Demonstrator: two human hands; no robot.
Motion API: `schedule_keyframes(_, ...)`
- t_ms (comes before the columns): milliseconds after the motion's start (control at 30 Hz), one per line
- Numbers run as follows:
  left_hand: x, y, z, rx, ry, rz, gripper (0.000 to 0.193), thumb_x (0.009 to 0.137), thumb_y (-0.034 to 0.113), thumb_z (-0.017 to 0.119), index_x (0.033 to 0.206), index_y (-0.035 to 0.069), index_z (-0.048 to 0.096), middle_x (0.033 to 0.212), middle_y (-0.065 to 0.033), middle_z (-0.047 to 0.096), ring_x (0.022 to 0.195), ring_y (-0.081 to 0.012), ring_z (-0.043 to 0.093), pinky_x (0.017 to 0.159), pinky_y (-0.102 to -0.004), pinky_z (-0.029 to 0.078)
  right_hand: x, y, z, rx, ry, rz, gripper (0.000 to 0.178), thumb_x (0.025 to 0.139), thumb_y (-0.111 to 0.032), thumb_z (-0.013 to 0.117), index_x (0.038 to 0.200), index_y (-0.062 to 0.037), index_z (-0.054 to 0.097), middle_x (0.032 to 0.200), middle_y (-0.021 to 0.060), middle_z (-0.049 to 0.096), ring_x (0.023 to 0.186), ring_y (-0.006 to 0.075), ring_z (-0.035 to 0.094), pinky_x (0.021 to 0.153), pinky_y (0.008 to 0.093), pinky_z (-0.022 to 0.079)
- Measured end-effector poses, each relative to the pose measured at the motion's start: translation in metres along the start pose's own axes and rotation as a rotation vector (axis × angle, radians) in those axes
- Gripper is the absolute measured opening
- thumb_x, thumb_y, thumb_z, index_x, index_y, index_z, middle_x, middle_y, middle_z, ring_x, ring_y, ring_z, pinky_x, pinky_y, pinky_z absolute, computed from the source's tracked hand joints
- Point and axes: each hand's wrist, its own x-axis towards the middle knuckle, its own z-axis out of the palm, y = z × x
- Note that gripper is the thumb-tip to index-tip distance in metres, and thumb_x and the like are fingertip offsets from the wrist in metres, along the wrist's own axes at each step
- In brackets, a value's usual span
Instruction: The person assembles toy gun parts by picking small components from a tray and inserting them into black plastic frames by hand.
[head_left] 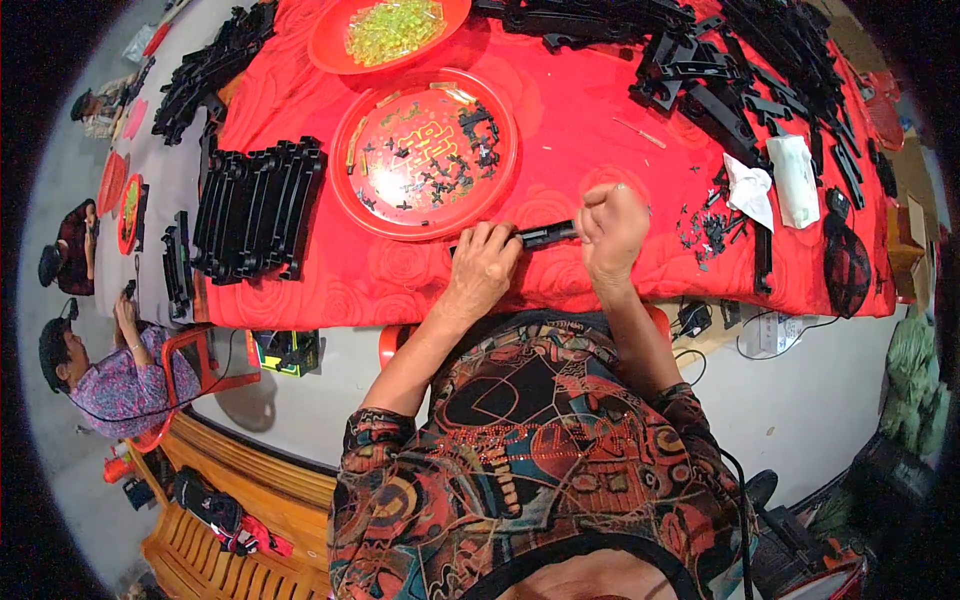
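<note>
L hand [483, 268]: fingers clamped on L part of black bar [548, 235]; R hand [612, 228] blurry at R end, can't tell if its fingers grip. Bar's nr front edge of bench [570, 110]. Looks light, stiff plastic, prob. slick; best held by both ends. Red tray [509, 150] crowds L; open room ahead.

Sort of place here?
Probably a home or small workshop used for hand assembly: black parts stacked on a red tablecloth, a red tray of small pieces, and a slatted wooden bench.
</note>
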Motion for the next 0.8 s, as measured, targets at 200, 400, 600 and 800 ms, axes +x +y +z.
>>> schedule_keyframes(200,0.002,0.001,-0.002,0.011,-0.002,-0.001,0.019,0.071,0.005,0.060,0.090,0.002,0.060,0.099,-0.0102,0.057,0.087,-0.0262,0.051,0.071,-0.0369,0.041,0.000,0.029,-0.001,-0.108,-0.061,-0.081,0.040,0.094,-0.028,0.041,0.074,0.0041,0.054,0.048,-0.0051,0.024,0.037,0.0053,0.023,0.036,0.0237,0.023)
schedule_keyframes(400,0.002,0.001,-0.002,0.012,-0.022,0.020,0.024,0.069,0.005,0.058,0.093,0.005,0.061,0.100,-0.0099,0.056,0.085,-0.0256,0.052,0.070,-0.0364,0.042,0.001,0.031,-0.002,-0.126,-0.052,-0.073,0.041,0.094,-0.028,0.041,0.072,0.0044,0.054,0.048,-0.0050,0.024,0.037,0.0052,0.024,0.036,0.0238,0.023)
schedule_keyframes(600,0.002,0.000,0.001,0.002,-0.033,0.024,0.034,0.067,0.004,0.058,0.101,0.008,0.062,0.100,-0.0086,0.056,0.083,-0.0247,0.052,0.068,-0.0354,0.042,0.001,0.034,-0.003,-0.189,-0.044,-0.098,0.042,0.094,-0.027,0.041,0.067,0.0039,0.053,0.047,-0.0040,0.026,0.036,0.0059,0.025,0.035,0.0239,0.023)
schedule_keyframes(800,0.006,-0.001,-0.001,-0.015,-0.064,0.025,0.034,0.066,0.002,0.057,0.099,0.008,0.063,0.099,-0.0079,0.056,0.083,-0.0243,0.050,0.067,-0.0354,0.041,0.004,0.040,0.001,-0.313,0.042,-0.087,0.046,0.095,-0.029,0.040,0.064,0.0030,0.050,0.047,-0.0025,0.030,0.037,0.0067,0.028,0.036,0.0239,0.024)
